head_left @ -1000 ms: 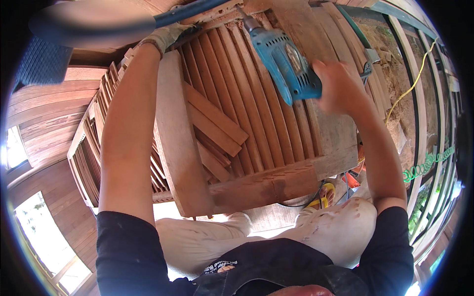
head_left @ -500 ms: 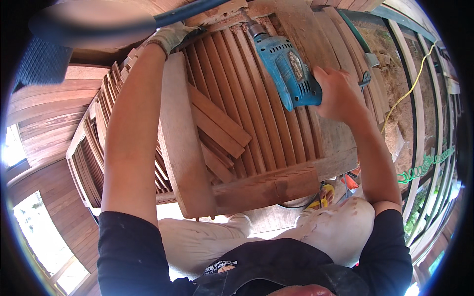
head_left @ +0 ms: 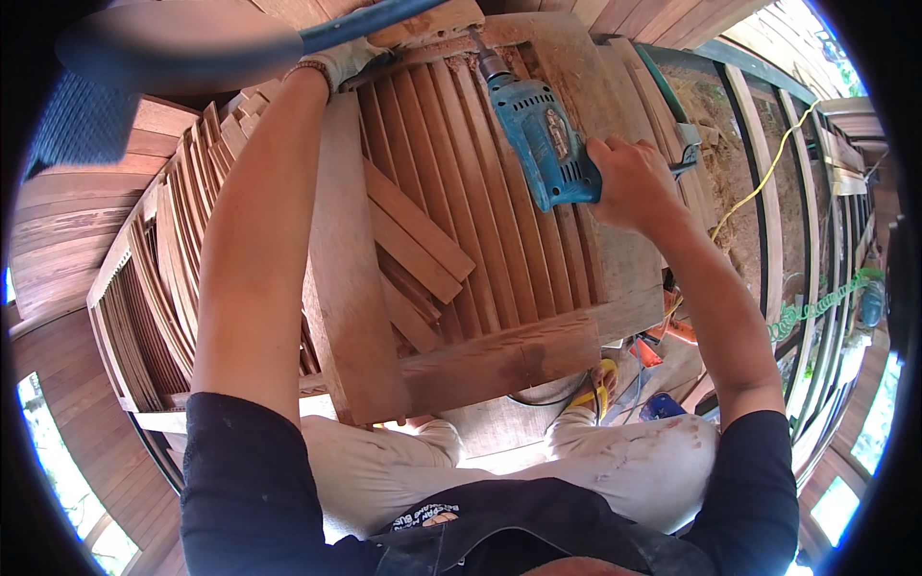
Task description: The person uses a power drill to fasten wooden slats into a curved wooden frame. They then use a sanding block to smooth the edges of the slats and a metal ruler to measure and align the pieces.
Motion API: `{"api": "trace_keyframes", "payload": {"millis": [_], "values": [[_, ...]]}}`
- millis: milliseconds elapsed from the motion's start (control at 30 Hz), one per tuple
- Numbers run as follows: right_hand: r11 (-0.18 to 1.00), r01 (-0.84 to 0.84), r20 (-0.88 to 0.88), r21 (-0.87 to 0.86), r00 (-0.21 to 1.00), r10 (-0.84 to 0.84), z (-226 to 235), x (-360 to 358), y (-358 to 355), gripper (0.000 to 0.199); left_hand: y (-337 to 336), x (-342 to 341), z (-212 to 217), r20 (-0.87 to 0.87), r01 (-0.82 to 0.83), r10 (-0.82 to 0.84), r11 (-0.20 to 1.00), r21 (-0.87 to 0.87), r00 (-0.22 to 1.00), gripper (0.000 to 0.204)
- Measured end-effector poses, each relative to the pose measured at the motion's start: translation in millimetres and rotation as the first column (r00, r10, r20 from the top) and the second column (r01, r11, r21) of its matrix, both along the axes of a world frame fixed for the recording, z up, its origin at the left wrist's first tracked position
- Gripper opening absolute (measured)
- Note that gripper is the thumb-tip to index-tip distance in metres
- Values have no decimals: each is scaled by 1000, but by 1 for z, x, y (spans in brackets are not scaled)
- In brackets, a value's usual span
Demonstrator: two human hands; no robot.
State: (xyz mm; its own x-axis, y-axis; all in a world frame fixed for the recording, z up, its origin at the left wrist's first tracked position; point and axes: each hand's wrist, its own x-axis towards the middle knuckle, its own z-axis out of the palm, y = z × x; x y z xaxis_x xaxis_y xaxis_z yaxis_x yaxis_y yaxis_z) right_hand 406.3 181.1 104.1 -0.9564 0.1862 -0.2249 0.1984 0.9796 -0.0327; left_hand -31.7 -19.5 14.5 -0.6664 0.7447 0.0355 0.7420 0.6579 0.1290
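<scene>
Right hand point(head_left: 629, 182) clenched on blue drill point(head_left: 543, 139); gloved left hand point(head_left: 351, 60) seemingly grips louvred wooden panel point(head_left: 451, 240) top.

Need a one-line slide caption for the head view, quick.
Right hand aims a blue electric drill at a slatted wooden panel's top; gloved left hand steadies it.

Shirt point(head_left: 245, 480): black, short-sleeved, small printed mark at the chest. Trousers point(head_left: 615, 470): light beige, dusty, scuffed. Left hand point(head_left: 348, 60): pale work glove, ribbed cuff. Right hand point(head_left: 629, 182): bare. Forearms uncovered.

Drill point(head_left: 543, 144) atop slatted panel point(head_left: 461, 240), right of centre
</scene>
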Motion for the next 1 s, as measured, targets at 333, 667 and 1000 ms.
{"api": "trace_keyframes", "payload": {"millis": [333,667,1000], "values": [[997,-27,68,68,997,22,14,-1,14,39,10,38,24,-42,-82,79,991,-101,996,91],[979,-174,47,102,984,170,7,-11,69,44,2,40,31,11,-86,86,995,-55,996,96],[997,-69,12,22,998,69,-8,-1,19,40,5,36,27,22,-126,129,989,-81,991,96]]}}
